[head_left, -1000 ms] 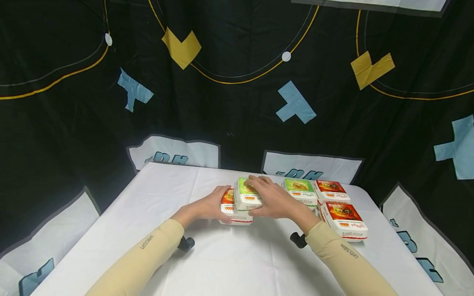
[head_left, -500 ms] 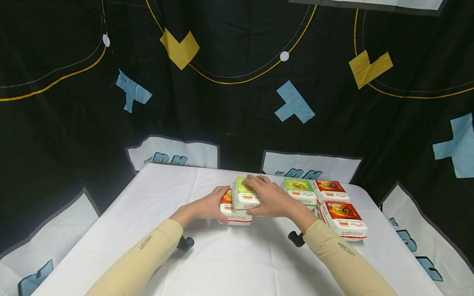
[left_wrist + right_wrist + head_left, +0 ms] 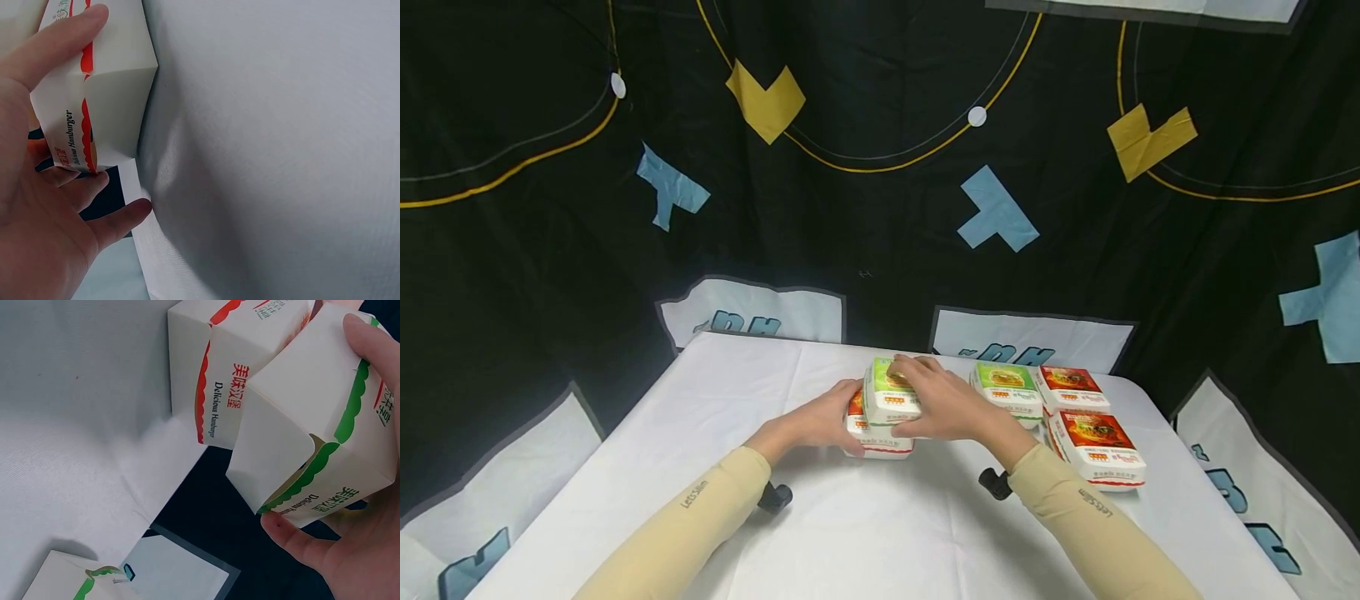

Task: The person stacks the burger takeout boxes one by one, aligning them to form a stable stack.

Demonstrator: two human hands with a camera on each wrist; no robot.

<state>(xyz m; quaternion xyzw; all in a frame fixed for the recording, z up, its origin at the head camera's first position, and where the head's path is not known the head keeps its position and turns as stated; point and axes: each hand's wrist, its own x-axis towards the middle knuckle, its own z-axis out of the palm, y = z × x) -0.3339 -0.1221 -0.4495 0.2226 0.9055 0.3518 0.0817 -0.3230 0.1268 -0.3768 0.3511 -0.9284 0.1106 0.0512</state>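
Low on the white table, a red-printed hamburger box (image 3: 880, 447) has my left hand (image 3: 817, 418) around its left side. The left thumb (image 3: 78, 34) lies along the front wall, and the other fingers reach the far side. My right hand (image 3: 951, 402) grips a green-printed hamburger box (image 3: 891, 407) from above and the right, thumb in front. This green box is over the red one and hides most of its top. In the right wrist view the green box (image 3: 294, 394) looks tilted against the red box (image 3: 222, 381); whether its full weight rests there I cannot tell.
To the right stand another green-printed box (image 3: 1006, 385) and two red-printed boxes, one at the back (image 3: 1070, 382) and one nearer (image 3: 1097, 443). The white table (image 3: 880, 533) ends at the back before a black curtain (image 3: 865, 233).
My right hand has shifted the green-printed box slightly left over the red-printed one. The left hand and the red box beneath stay about where they were.
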